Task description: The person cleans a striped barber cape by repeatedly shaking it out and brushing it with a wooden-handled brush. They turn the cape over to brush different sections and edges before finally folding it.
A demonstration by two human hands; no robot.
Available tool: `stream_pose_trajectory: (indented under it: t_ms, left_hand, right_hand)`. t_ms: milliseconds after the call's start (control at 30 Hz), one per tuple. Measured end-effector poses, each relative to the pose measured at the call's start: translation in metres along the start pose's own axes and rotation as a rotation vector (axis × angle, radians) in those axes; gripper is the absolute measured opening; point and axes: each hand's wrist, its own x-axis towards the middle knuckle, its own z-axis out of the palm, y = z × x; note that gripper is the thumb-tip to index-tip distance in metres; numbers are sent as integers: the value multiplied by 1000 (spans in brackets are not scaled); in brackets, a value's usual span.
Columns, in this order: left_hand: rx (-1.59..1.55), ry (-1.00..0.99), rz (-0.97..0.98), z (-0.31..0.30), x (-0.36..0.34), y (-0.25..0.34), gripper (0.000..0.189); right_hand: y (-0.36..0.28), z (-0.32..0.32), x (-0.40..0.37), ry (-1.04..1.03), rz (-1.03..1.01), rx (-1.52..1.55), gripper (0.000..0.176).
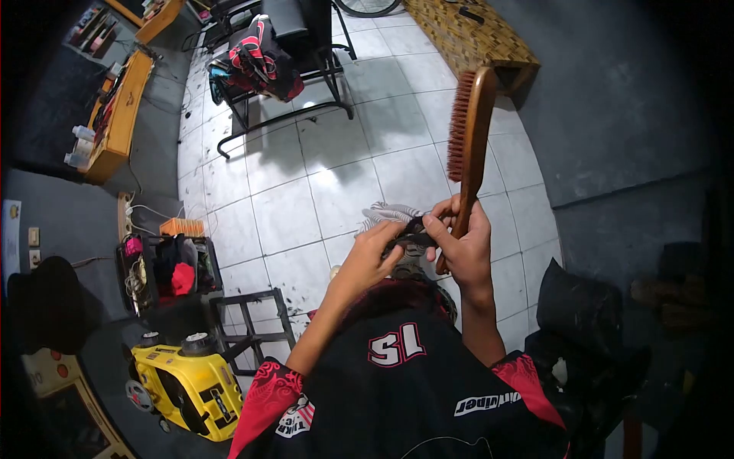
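Note:
My right hand [466, 245] is closed around the handle of a wooden brush [478, 115], which stands upright with its reddish-brown bristles facing left. Between the thumb and fingers of that same hand runs a dark, strap-like piece [417, 239]. My left hand [371, 252] has its fingers bent and pinched on the other end of this black piece, in front of my body. What the dark piece belongs to cannot be made out. Grey-and-white striped cloth [390, 214] shows just beyond my hands.
A black chair [287, 23] with red-and-black cloth [260, 65] on it stands ahead on the white tiled floor [283, 222]. Wooden shelves [118, 115] line the left wall. A yellow toy car [187, 382] and a black frame [256, 321] are at lower left; a woven box [466, 46] is ahead right.

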Motion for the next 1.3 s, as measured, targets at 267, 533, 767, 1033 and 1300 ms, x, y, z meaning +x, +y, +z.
stream_pose_trajectory:
  t_ms: [267, 533, 767, 1033, 1300]
  left_hand:
    - [-517, 6, -450, -4, 5, -1, 18]
    - [-341, 248, -420, -10, 37, 25, 27]
    - [-288, 180, -288, -21, 74, 87, 22]
    - [-351, 464, -178, -39, 82, 167, 25]
    - [-344, 769, -77, -62, 44, 165, 43]
  right_hand:
    - [28, -57, 16, 26, -155, 20, 33]
    - [126, -106, 1, 126, 250, -584, 40]
    - [76, -50, 8, -64, 58, -82, 43]
    - [200, -65, 44, -528, 273, -914, 34]
    - [350, -248, 16, -512, 758, -1335, 51]
